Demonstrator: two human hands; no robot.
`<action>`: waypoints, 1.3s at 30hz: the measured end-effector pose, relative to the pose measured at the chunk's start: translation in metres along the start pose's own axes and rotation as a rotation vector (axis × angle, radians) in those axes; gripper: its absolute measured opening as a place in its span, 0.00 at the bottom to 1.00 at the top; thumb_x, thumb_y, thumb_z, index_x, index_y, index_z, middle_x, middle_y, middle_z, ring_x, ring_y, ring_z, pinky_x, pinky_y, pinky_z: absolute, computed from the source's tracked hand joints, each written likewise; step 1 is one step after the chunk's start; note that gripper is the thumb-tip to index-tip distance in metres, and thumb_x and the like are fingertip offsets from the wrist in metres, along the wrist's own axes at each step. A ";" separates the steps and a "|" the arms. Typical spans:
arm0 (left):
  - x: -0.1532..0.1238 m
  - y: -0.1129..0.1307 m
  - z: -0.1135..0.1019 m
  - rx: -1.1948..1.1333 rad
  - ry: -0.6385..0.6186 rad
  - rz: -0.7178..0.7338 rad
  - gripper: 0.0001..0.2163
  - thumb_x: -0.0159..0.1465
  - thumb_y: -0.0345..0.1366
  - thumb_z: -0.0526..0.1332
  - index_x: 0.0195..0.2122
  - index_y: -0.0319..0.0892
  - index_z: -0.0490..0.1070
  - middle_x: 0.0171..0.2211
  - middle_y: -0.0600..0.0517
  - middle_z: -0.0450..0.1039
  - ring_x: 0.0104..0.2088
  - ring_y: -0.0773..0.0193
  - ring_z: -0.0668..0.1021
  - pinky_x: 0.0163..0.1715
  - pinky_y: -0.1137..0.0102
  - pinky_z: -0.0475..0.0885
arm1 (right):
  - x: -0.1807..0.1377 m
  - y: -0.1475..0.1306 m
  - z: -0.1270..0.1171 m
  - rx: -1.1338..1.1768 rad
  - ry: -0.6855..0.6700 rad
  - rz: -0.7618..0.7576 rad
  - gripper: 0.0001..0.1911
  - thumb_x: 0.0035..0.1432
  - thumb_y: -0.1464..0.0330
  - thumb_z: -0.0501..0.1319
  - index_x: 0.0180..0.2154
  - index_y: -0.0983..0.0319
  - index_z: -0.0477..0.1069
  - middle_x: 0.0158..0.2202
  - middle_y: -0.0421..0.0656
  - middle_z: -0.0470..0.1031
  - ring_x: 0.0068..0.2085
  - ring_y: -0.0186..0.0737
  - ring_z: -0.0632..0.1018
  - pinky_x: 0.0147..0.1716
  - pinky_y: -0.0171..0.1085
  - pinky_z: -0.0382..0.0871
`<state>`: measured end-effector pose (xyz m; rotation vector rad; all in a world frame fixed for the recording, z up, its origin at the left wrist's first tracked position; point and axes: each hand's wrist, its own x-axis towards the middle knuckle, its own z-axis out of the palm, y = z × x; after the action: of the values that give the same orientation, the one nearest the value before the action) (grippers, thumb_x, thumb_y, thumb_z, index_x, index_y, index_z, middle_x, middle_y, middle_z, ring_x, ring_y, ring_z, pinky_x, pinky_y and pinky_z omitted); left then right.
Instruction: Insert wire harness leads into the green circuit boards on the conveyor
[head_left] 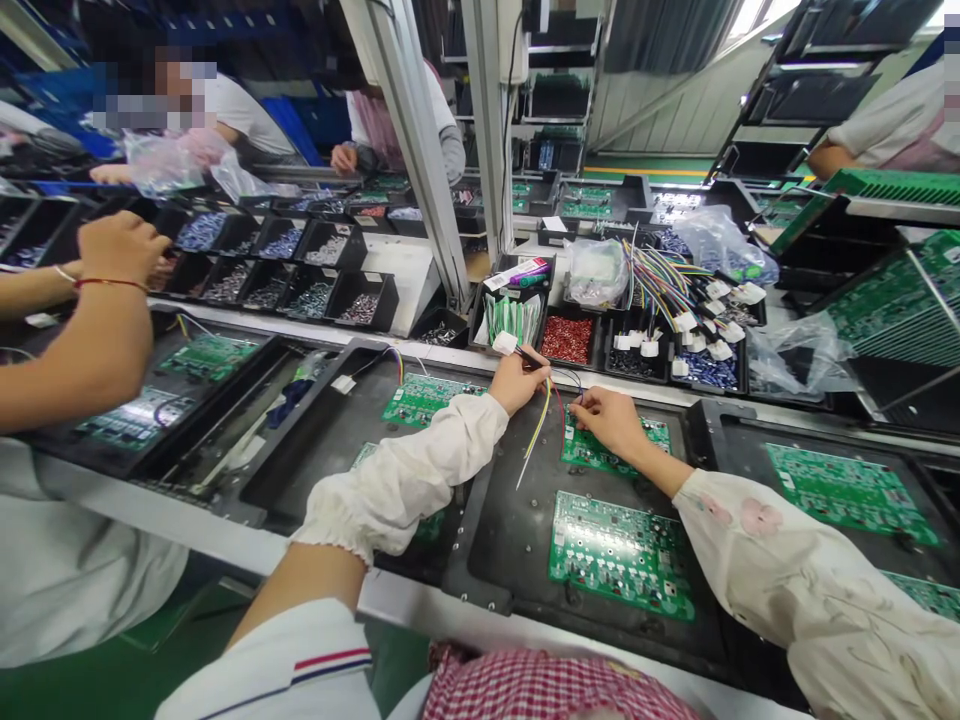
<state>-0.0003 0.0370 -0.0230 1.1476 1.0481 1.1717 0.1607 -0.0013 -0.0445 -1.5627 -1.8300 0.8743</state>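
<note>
My left hand [517, 383] is closed on a wire harness [534, 440], whose white connector [505, 343] sticks out above the fingers. Yellow, white, red and dark wires trail from it. At the upper edge of a green circuit board [592, 452], my right hand [606, 418] pinches the end of a dark wire of the same harness. Part of that board is hidden under the hand. A second green circuit board [622, 550] lies nearer to me in the same black tray [502, 540].
Behind the tray stand bins with red components [568, 338], blue components [705, 365] and a bundle of wire harnesses [667, 285]. Metal posts [424, 130] rise beyond. A co-worker's arm [90, 310] reaches in at left. More trays with boards [851, 490] lie alongside.
</note>
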 end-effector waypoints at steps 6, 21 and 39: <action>0.000 0.003 0.001 0.012 0.035 -0.019 0.07 0.51 0.21 0.57 0.26 0.38 0.59 0.15 0.58 0.65 0.17 0.68 0.73 0.18 0.73 0.69 | -0.003 -0.010 -0.014 -0.224 -0.119 -0.029 0.11 0.45 0.62 0.62 0.20 0.63 0.71 0.17 0.39 0.71 0.21 0.34 0.71 0.21 0.32 0.60; 0.000 0.000 -0.002 0.094 -0.007 0.004 0.05 0.52 0.24 0.58 0.26 0.37 0.62 0.16 0.58 0.64 0.14 0.72 0.70 0.16 0.75 0.68 | -0.005 0.001 0.002 0.252 -0.019 0.113 0.08 0.46 0.65 0.61 0.24 0.63 0.68 0.17 0.40 0.73 0.20 0.35 0.75 0.22 0.33 0.70; 0.005 -0.008 -0.004 0.186 -0.047 -0.031 0.04 0.51 0.28 0.60 0.26 0.37 0.65 0.18 0.55 0.68 0.18 0.67 0.73 0.22 0.68 0.72 | -0.016 -0.026 -0.013 0.189 -0.343 0.128 0.15 0.47 0.58 0.59 0.20 0.63 0.68 0.16 0.40 0.72 0.18 0.33 0.72 0.19 0.32 0.65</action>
<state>-0.0031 0.0424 -0.0312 1.2923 1.1532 1.0342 0.1569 -0.0186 -0.0159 -1.4925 -1.8228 1.4056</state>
